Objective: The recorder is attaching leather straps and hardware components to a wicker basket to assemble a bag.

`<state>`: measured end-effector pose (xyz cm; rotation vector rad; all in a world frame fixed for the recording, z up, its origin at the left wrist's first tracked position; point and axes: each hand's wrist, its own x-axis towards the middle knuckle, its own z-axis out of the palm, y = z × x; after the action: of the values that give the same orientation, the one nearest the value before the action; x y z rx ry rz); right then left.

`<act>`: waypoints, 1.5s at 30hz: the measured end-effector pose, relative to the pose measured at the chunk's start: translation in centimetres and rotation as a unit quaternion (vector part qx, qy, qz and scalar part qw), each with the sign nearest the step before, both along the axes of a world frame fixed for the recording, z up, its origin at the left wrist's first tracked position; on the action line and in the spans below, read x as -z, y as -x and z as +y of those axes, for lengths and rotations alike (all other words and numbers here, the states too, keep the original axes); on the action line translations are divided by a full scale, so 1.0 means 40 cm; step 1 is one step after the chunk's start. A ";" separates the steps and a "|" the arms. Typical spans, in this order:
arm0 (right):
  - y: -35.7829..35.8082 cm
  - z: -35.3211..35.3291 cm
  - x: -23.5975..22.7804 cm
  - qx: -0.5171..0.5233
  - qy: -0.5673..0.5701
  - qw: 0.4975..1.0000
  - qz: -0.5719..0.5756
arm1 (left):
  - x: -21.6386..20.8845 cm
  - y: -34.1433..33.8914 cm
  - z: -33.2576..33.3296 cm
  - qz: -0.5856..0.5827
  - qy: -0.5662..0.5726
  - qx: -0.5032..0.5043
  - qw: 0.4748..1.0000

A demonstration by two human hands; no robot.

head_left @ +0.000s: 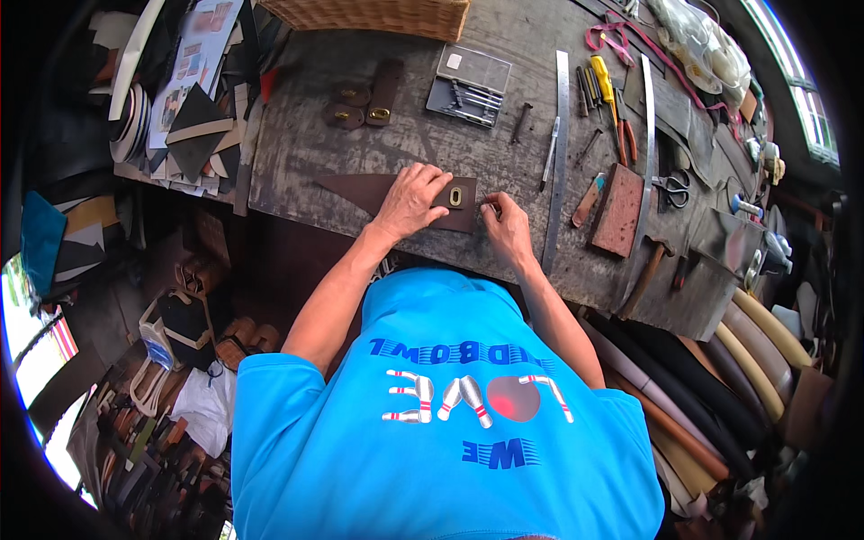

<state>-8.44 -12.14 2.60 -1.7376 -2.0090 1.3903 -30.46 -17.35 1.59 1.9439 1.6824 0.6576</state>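
A dark brown leather piece (351,185) lies on the worn workbench, tapering to a point at its left end. Near its square right end sits a brass oval clasp plate (456,196). My left hand (414,200) rests on the leather just left of the clasp, palm down with fingers stretched out. Just beyond the leather's right edge is my right hand (509,225), its thumb and fingertips pinched together. Something small and dark may show at those fingertips, too small to name. Farther back are brown leather tabs (382,94) with brass clasps.
An opened clear-lidded case (468,94) of metal punches lies behind the leather. Rightward are a pen (549,155), a steel ruler (558,135), red-handled pliers (625,126), a reddish brick (619,209), scissors (673,187) and a hammer (646,274). Leather scraps (198,135) pile at left.
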 end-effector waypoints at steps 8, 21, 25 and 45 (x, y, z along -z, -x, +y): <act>-0.051 -0.013 0.015 0.045 -0.001 0.999 0.003 | 0.078 0.053 0.120 0.034 -0.076 -0.015 0.996; -0.128 -0.031 0.053 0.042 -0.003 0.998 0.047 | 0.037 -0.028 0.034 -0.088 0.001 -0.063 0.994; -0.124 -0.020 0.049 0.033 0.005 0.999 0.037 | 0.044 -0.052 0.025 -0.076 -0.009 -0.068 0.995; -0.134 -0.014 0.058 0.032 0.017 0.998 0.053 | 0.043 -0.076 0.046 0.089 0.019 -0.002 0.996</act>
<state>-3.07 -12.69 0.27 -1.6887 -1.8707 1.4724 -27.44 -15.52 -0.14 2.0243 1.7903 0.4623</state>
